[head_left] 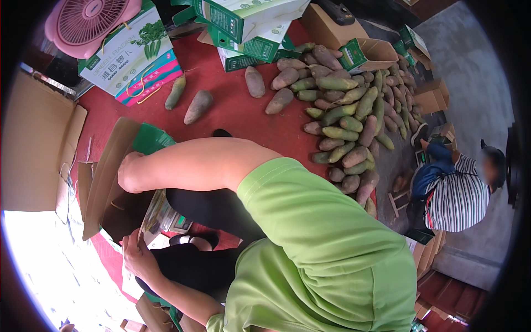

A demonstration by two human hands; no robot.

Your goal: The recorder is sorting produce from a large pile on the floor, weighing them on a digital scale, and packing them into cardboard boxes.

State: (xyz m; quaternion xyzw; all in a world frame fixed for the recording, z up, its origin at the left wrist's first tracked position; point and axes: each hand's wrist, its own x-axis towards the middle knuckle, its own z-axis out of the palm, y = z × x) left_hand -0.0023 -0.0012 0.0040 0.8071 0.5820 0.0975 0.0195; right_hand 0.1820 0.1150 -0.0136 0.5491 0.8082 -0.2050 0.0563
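An open carton (106, 166), brown inside with a green flap (151, 139), stands in front of me at the left of the picture. My left hand (138, 257) is closed on the carton's lower edge, its fingers bent over the rim. My right hand (130, 172) reaches over the carton's opening from the other side. Its fingers go down behind the cardboard, so whether they grip anything is hidden. The inside of the carton is dark, and I cannot make out what lies in it. A scale with a lit green display (181, 220) sits beside the carton, near my foot.
A big pile of green and purplish radishes (354, 110) covers the red mat (243, 124); several lie loose. Printed gift boxes (133, 61) and a pink fan (91, 25) stand at upper left. A person in a striped shirt (456, 199) sits at the right.
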